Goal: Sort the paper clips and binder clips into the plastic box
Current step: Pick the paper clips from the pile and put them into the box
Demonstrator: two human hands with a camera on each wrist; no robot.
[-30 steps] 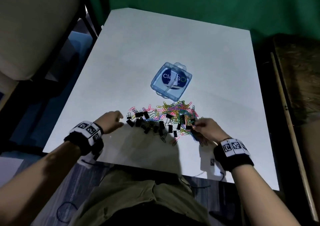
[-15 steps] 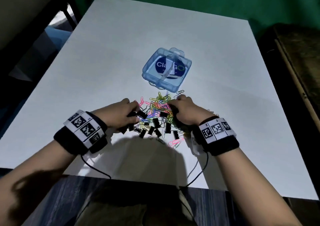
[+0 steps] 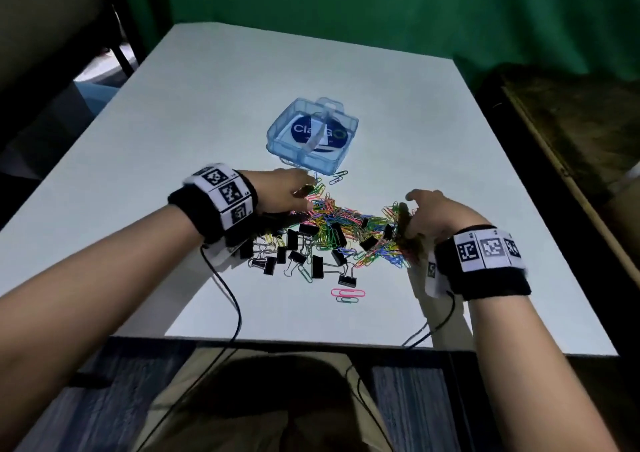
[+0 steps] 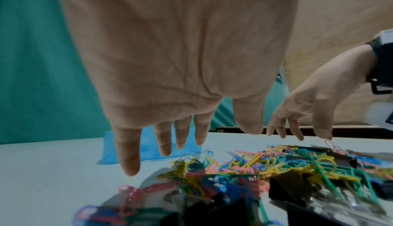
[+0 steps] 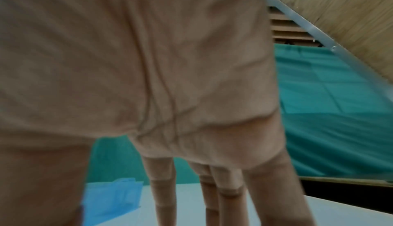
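The blue see-through plastic box (image 3: 311, 136) lies shut on the white table (image 3: 207, 112), just beyond the heap. Coloured paper clips (image 3: 346, 221) form a tangled heap, with black binder clips (image 3: 317, 266) scattered along its near side. My left hand (image 3: 304, 188) hovers over the heap's far left end, near the box, fingers straight and spread, holding nothing (image 4: 170, 145). My right hand (image 3: 412, 209) is at the heap's right end, with its fingers (image 4: 297, 133) pointing down over the clips. The right wrist view is blurred and shows straight fingers (image 5: 212, 204) and the box (image 5: 112, 197).
Two pink and green paper clips (image 3: 348, 295) lie apart near the front edge. Wrist cables (image 3: 235, 313) trail off the table's near edge. A dark wooden surface (image 3: 571, 122) stands to the right and a green curtain (image 3: 381, 1) hangs behind.
Both hands were pressed close on the heap half a second ago. They have since drawn apart to its two ends, and the clips lie spread wider.
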